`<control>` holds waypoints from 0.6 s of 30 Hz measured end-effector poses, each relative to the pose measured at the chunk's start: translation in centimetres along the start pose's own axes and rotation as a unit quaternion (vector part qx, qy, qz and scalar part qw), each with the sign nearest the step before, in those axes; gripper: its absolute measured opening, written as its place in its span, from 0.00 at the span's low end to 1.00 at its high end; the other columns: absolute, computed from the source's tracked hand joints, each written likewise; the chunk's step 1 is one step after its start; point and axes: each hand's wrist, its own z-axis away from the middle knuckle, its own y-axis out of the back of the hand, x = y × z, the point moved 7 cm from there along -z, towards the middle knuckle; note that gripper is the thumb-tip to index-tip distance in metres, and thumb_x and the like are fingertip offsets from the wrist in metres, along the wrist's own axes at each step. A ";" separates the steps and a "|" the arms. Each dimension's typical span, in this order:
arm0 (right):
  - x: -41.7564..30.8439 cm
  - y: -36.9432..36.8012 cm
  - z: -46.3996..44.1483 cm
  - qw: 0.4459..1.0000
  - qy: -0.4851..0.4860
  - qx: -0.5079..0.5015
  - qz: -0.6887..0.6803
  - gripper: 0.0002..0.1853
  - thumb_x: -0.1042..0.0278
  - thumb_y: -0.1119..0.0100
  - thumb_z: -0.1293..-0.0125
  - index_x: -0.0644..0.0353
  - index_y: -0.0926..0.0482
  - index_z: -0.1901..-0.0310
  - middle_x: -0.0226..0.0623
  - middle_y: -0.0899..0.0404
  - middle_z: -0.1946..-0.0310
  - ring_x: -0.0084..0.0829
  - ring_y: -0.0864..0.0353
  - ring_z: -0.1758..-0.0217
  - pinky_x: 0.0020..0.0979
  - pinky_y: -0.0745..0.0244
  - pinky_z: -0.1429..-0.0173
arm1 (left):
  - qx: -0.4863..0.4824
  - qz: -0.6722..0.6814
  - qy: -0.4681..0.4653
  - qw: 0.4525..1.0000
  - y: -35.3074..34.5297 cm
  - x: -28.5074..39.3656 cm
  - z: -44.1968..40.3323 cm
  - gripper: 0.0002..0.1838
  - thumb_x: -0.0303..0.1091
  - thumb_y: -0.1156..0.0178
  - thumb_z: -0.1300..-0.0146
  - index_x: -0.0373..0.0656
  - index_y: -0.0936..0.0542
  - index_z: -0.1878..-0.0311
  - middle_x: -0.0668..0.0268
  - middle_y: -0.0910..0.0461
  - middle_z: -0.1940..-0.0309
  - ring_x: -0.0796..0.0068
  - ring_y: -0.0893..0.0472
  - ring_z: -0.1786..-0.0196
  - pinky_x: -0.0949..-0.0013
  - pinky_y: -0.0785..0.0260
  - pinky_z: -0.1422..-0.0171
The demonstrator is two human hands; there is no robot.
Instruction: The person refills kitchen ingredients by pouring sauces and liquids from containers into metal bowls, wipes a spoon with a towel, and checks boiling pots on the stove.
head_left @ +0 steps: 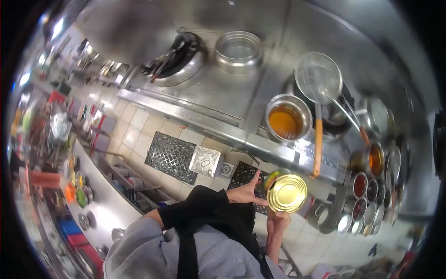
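A large tin can (287,193) with a gold-coloured metal end facing up is in front of my body. Part of a colourful label shows on its side. My right hand (278,222) grips the can from the near side, most of its fingers hidden by the tin. Beside the can's left edge is my left hand (245,192), its fingers spread; whether a fingertip touches the tin I cannot tell. Beyond the can, a steel pot (289,117) of amber liquid stands on the steel counter (218,93).
A mesh strainer (318,78) with a wooden handle (318,149) lies across the burner right of the pot. Several sauce containers (360,185) line the right side. A wok (179,65) and a steel ring-shaped pot (238,51) stand farther back. Black mats (171,158) lie on the tiled floor.
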 end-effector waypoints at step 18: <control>58.8 -45.3 -6.0 0.897 -0.279 -0.256 0.226 0.27 0.61 0.46 0.28 0.62 0.34 0.31 0.43 0.26 0.37 0.42 0.30 0.31 0.53 0.37 0.27 | 0.483 0.228 -0.307 0.788 56.7 1.8 45.4 0.67 0.29 0.25 0.47 0.40 0.70 0.20 0.52 0.39 0.28 0.62 0.35 0.28 0.64 0.45 0.24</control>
